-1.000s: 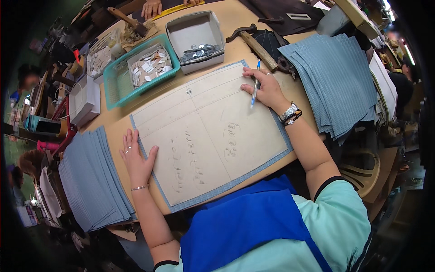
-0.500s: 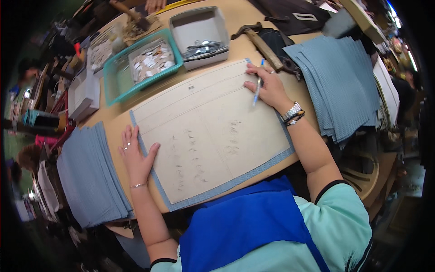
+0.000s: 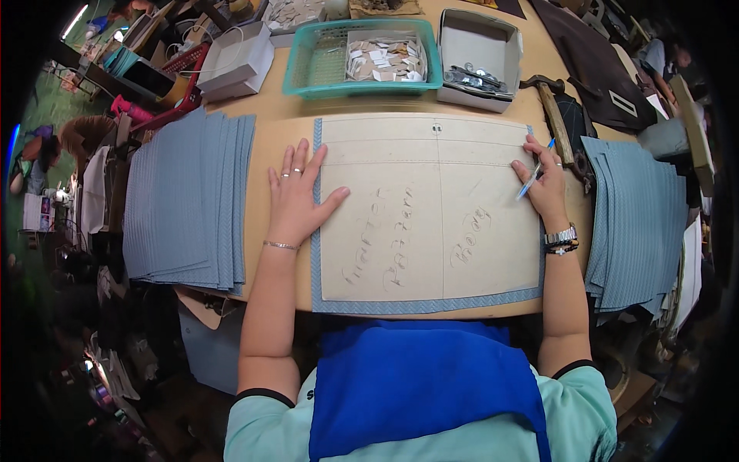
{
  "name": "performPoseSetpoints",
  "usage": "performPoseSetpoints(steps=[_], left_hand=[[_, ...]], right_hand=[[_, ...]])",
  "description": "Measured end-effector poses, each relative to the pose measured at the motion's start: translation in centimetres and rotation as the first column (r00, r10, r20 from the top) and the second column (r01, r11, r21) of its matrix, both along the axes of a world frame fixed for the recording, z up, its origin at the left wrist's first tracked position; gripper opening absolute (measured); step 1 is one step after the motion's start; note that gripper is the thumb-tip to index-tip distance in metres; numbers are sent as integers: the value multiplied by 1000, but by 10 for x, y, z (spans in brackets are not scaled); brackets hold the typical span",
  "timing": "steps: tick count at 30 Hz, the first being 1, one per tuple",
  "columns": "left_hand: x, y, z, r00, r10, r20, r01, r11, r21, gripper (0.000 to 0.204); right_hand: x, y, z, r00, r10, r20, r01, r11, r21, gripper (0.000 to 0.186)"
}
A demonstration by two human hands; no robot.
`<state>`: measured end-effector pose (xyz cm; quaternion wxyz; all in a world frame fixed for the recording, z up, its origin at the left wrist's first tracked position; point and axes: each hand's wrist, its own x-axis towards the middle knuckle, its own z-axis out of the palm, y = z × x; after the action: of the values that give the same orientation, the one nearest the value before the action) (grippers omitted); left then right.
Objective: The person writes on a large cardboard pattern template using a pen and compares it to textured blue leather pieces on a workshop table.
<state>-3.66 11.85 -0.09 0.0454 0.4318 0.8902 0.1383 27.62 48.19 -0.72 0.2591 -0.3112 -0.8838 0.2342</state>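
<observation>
A cream card pattern (image 3: 385,223) with pencil lines and handwriting lies on a slightly larger blue textured sheet (image 3: 431,306), whose border shows along the left, near and right edges. My left hand (image 3: 296,189) is open, fingers spread flat over the left edge of card and sheet, thumb on the card. At the far right corner, my right hand (image 3: 546,189) rests with its fingertips on the card's edge. A blue-and-white pen (image 3: 531,181) is held between its fingers, pointing down toward the card.
Stacks of blue sheets stand at left (image 3: 188,208) and right (image 3: 639,223). Beyond the card are a teal basket (image 3: 315,85) holding small pieces, a grey box (image 3: 481,38) with metal parts, and a hammer (image 3: 556,123). A white box (image 3: 231,65) stands at far left.
My view has turned, so the card and table now appear level instead of slanted. Both hands stay at the card's edges, and the pen is still in my right hand.
</observation>
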Motion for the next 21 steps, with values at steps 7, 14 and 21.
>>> performPoseSetpoints(steps=[7,14,21], left_hand=[[0,-2,-3,1000,-19,-25,19,1000,20,88],[1,3,3,1000,-24,-12,24,1000,7,87],[0,4,3,999,-34,-4,34,999,-4,86]], right_hand=[[1,-4,2,1000,6,-15,-6,1000,-10,45],[3,2,-2,997,-11,-73,10,1000,-18,46],[5,0,2,995,-22,-93,20,999,-31,47]])
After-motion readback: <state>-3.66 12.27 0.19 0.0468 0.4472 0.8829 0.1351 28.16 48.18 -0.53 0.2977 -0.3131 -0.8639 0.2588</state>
